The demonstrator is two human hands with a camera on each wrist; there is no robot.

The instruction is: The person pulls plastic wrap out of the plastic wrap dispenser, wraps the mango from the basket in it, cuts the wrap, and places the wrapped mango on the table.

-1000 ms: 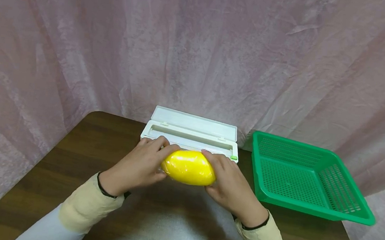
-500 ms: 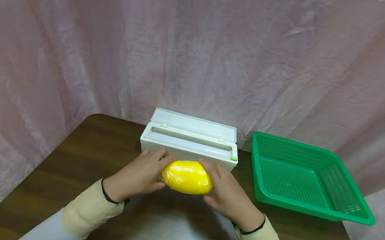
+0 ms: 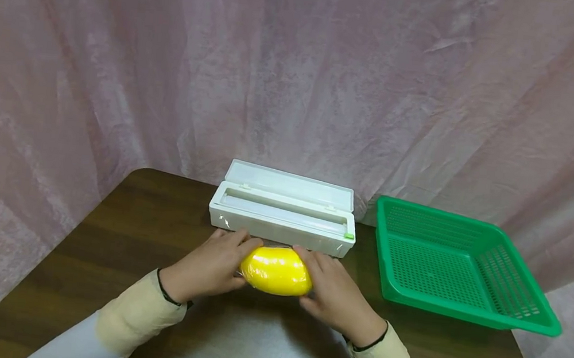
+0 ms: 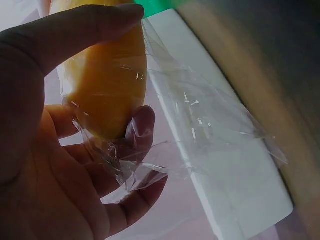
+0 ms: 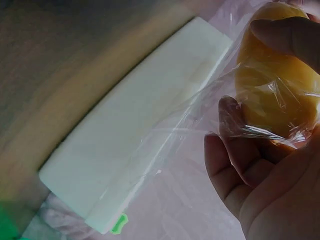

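A smooth yellow oval fruit [image 3: 276,271], mango-like, lies crosswise between the hands with clear plastic wrap around it. My left hand [image 3: 213,264] grips its left end, the thumb on one side and curled fingers on the other. Its right end is held the same way by my right hand [image 3: 335,290]. Loose plastic wrap [image 4: 200,120] spreads from the fruit past the fingertips toward the white wrap dispenser [image 3: 282,233], in front of which the fruit is held. The dispenser's lid [image 3: 291,185] is raised, and a roll [image 3: 283,213] shows inside.
To the right stands a green plastic basket [image 3: 438,274] with perforated sides. A small green slider [image 3: 349,236] sits at the dispenser's right end. Everything rests on a dark wooden table [image 3: 133,216], with a pink curtain [image 3: 297,76] hanging behind it.
Both hands have brought the wrapped fruit back from the dispenser, toward the body. The dispenser's front face, covered by the hands before, now shows.
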